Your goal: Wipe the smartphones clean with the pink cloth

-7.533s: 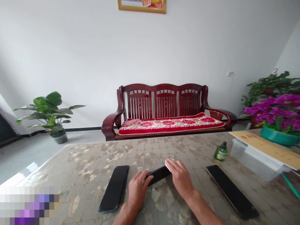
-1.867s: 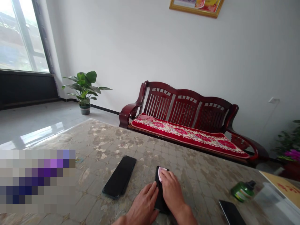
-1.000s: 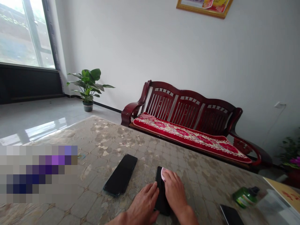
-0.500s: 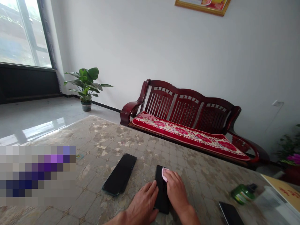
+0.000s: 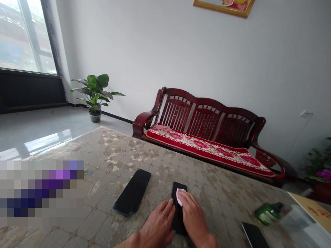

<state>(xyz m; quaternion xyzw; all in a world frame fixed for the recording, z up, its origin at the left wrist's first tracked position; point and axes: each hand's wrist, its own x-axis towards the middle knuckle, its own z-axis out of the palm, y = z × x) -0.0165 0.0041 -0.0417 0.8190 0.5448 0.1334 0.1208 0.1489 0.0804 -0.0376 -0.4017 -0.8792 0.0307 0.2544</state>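
A black phone (image 5: 178, 210) lies flat on the patterned table (image 5: 108, 162), near the front edge. My left hand (image 5: 157, 229) rests beside the phone's left edge, fingers closed together and pressed against it. My right hand (image 5: 192, 218) lies on the screen with its fingers pressing a small pink pad (image 5: 179, 195) onto the glass. A second black phone (image 5: 132, 191) lies to the left, untouched. Only the corner of a third black phone (image 5: 254, 236) shows at the lower right.
A small green bottle (image 5: 267, 213) with a black cap stands at the right, beside a clear plastic box (image 5: 305, 224) under a tan board. Beyond the table are a red wooden bench (image 5: 207, 134) and a potted plant (image 5: 94, 93). A blurred patch covers the lower left.
Over the last second my right hand slid the pink pad a short way along the phone's screen toward me. My left hand stayed against the phone's edge.
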